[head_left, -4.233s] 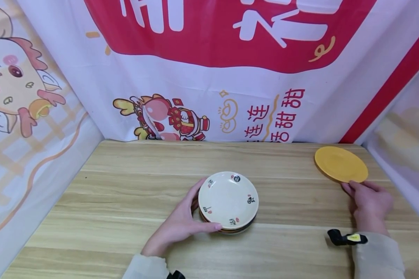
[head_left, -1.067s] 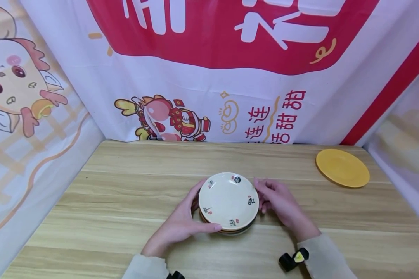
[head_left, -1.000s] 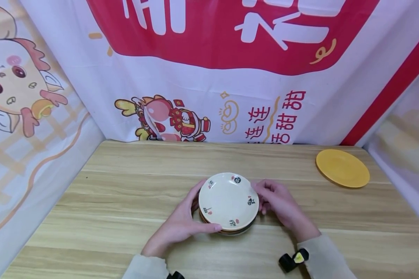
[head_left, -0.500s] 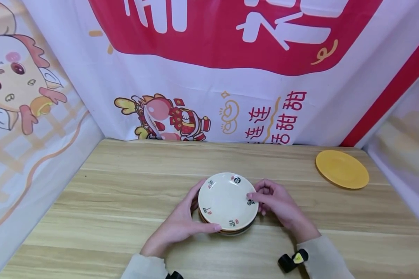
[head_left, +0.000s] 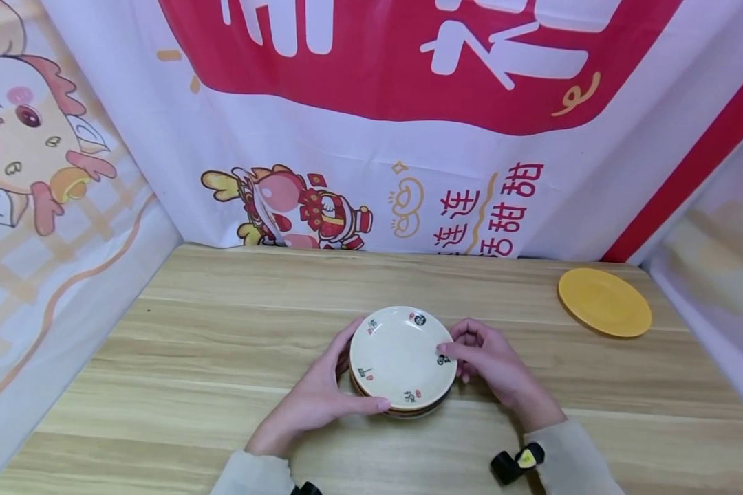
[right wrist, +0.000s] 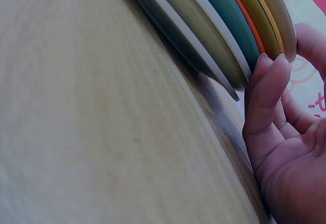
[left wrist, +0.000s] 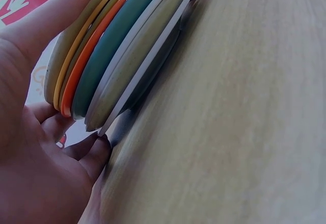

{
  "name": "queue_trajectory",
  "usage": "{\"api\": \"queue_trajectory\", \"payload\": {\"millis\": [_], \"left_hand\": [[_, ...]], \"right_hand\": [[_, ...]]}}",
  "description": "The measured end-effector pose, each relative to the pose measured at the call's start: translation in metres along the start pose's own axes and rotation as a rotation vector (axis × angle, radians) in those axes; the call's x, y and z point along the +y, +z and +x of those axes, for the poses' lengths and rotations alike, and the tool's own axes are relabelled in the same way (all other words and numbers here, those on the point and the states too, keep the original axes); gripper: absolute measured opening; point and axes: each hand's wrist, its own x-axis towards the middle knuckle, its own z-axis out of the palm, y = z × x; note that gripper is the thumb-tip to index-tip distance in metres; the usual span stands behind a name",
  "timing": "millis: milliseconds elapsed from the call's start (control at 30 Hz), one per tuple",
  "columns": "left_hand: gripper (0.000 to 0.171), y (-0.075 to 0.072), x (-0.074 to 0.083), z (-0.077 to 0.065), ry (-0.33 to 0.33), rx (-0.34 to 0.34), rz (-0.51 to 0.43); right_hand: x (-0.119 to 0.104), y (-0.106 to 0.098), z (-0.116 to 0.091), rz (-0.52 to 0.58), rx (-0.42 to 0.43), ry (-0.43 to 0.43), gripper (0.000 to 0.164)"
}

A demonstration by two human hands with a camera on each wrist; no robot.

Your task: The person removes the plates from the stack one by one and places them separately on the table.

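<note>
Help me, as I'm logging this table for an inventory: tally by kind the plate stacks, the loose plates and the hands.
Plate stack: 1
Loose yellow plate: 1
Hands: 2 (left hand, right hand)
Total: 4

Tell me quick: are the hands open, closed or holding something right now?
Left hand: holding the stack of round, multicoloured plates by its left side.
Right hand: holding the same stack by its right side.
</note>
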Motion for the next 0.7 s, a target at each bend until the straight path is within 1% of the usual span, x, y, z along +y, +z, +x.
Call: {"api": "queue_trajectory", "payload": {"millis": [500,700], "left_hand": [[0.119,-0.0007,-0.0004,-0.0003,-0.011,-0.009,-0.004],[0.118,-0.0009,-0.0017,0.0006,-0.013,-0.006,0.005]], "right_hand": [[0.0018,-0.0013,0.001,-0.01,0.01,0.003,0.033],[0.0014,-0.0014,0.0016,0.002,0.006,0.011,0.033]]}}
